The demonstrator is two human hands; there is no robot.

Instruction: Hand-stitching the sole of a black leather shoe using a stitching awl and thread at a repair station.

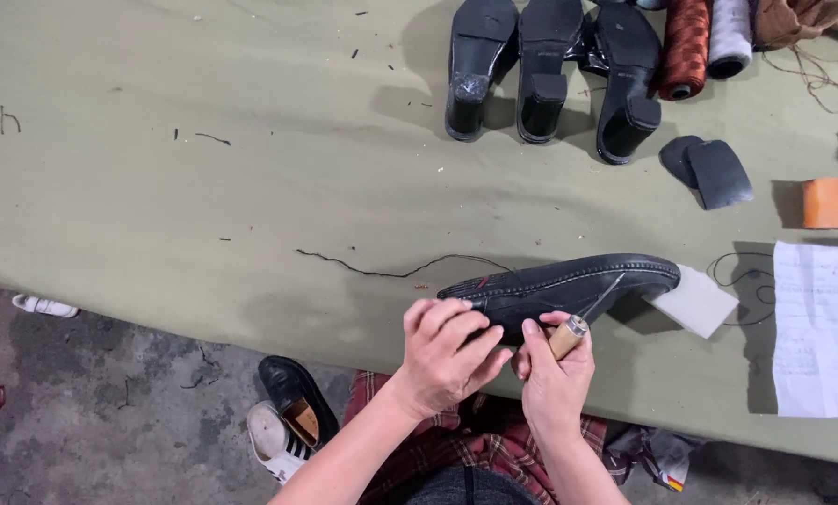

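Head camera looks down on your table (204, 168), covered with a dull olive cloth that has soft creases and small bits of thread on it. At the far edge three black heeled shoes (550, 75) lie with their soles up, smooth and hard, with blocky heels. Beside them stand spools of thread (686, 47), one rust red and one pale grey, with a ribbed wound surface. A white sheet of paper (819, 327) lies at the right, and near it an orange block (831, 203) with a matt face.

Your black shoe (569, 285) lies on its side near the front edge of the table, long and low, of smooth leather with a line of stitching along the top. Its toe rests against a white foam piece (698, 301). A thin dark thread (382, 271) runs from the shoe to the left over the cloth.

Your left hand (447, 351) comes up from below with the wrist bent, and its fingers are curled over the heel end of the shoe, gripping it. Your right hand (555, 374) is just beside it, closed tightly around the round wooden handle of an awl (578, 323); the thin metal point lies slanted against the side of the shoe.
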